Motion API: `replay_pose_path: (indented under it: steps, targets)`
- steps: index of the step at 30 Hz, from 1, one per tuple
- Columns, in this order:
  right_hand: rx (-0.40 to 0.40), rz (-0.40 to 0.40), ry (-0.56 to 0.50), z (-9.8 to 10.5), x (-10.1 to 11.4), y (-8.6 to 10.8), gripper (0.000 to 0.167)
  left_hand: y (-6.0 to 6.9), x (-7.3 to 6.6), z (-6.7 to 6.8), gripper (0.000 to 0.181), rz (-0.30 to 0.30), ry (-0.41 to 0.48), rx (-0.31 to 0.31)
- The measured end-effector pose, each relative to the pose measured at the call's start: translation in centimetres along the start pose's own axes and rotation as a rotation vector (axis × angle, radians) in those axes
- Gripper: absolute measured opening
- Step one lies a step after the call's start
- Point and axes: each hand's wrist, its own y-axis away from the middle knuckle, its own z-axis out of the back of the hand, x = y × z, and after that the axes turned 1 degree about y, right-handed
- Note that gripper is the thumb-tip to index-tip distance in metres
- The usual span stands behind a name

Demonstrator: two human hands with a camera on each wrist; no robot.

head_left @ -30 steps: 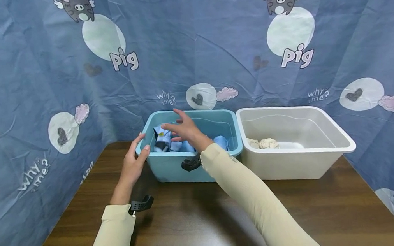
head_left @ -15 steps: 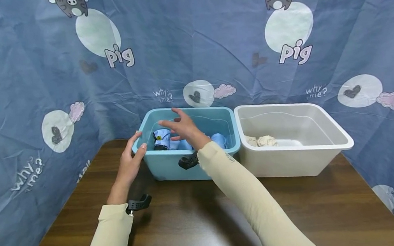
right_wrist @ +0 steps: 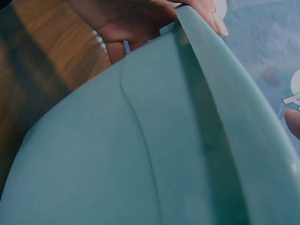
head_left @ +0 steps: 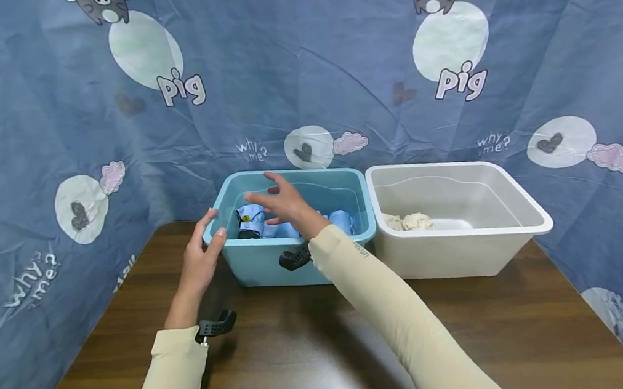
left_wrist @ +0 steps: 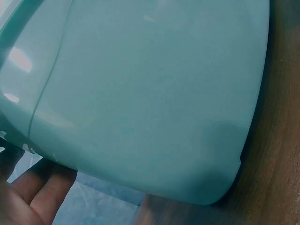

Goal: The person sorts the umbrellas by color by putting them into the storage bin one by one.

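Note:
My left hand [head_left: 197, 260] holds the left end of a light blue plastic bin [head_left: 273, 269], thumb at the front corner of the rim and fingers along the outer side. Over the bin's opening hovers my right hand [head_left: 290, 207], fingers spread and holding nothing. Below it lie several light blue cloth bundles [head_left: 341, 221], partly hidden by that hand and the front rim. At the left end sits a rolled blue cloth [head_left: 250, 218] with black and yellow patches. In the left wrist view, fingers [left_wrist: 52, 190] lie by the bin's wall.
A white bin [head_left: 456, 256] stands right beside the blue one, with crumpled cream cloths [head_left: 417, 221] at its left end. Both are on a brown wooden table [head_left: 303, 356]. A blue printed curtain [head_left: 254, 51] hangs close behind them.
The rolled cloth with the yellow patch sits lower and more compact than a second ago. The whole scene has shifted slightly left and up in view. Both hands keep nearly the same places.

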Motion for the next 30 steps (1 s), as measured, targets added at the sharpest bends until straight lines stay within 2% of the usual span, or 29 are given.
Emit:
replay_pose_path:
  steps: [4,8,12,15,19,22,30]
  targets:
    - [-0.024,0.01,0.053,0.4,-0.1,0.3,0.084,-0.1,0.0,-0.5,0.056,0.004,-0.013,-0.004]
    - [-0.044,0.045,0.151,0.8,-0.2,0.7,0.083,-0.3,-0.2,-0.8,0.056,-0.005,-0.042,-0.017]
    - [-0.056,0.099,0.217,1.3,-0.2,1.5,0.082,-0.4,-0.6,-0.6,0.058,-0.026,-0.14,-0.044]
    - [-0.064,0.131,0.228,1.8,0.0,2.1,0.081,-0.6,-1.2,-0.2,0.061,-0.079,-0.236,-0.08]
    - [-0.076,0.165,0.213,2.9,0.3,3.1,0.079,-1.2,-2.6,0.0,0.063,-0.162,-0.329,-0.115]
    - [-0.088,0.195,0.21,3.8,0.4,3.9,0.079,-1.5,-3.8,-0.1,0.064,-0.197,-0.387,-0.098]
    - [-0.143,0.31,0.372,5.8,0.6,6.4,0.072,-1.1,-7.7,-0.9,0.065,-0.241,-0.596,-0.051]
